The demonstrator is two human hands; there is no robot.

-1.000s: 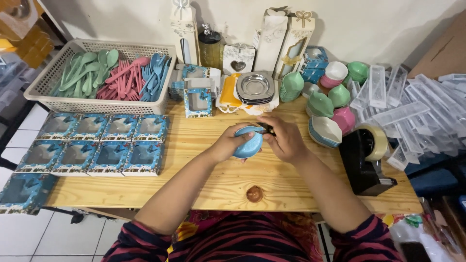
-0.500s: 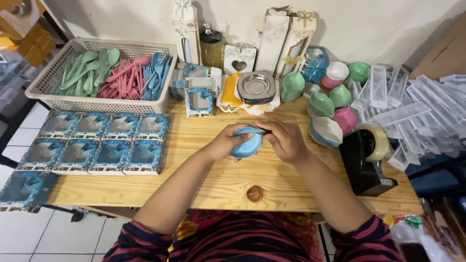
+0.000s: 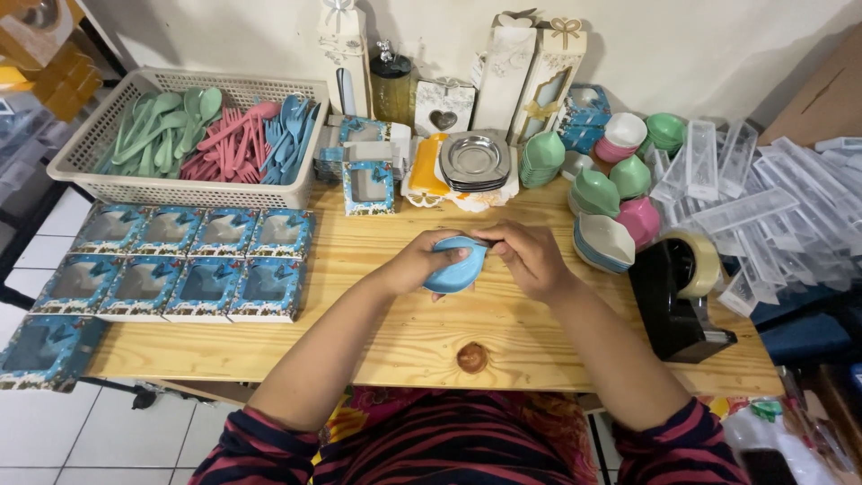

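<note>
Two hands grip one smooth, rounded blue plastic bowl (image 3: 456, 268) just above the pale wooden desk (image 3: 377, 332). The left hand (image 3: 424, 262) cups it, fingers (image 3: 453, 256) curled over its rim; the right hand (image 3: 530, 259) pinches its far edge. Its long axis runs left to right, its curved underside facing the person. Beyond the fingers lie stacked glossy bowls (image 3: 603, 241) and a black tape dispenser (image 3: 675, 301).

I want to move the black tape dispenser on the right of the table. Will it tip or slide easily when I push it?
The tape dispenser looks blocky with a wide flat base on the wooden table, so it probably resists tipping. It seems heavy for its size, so likely slides slowly. The tape roll sits high at one end, so pushing low seems safer.
</note>
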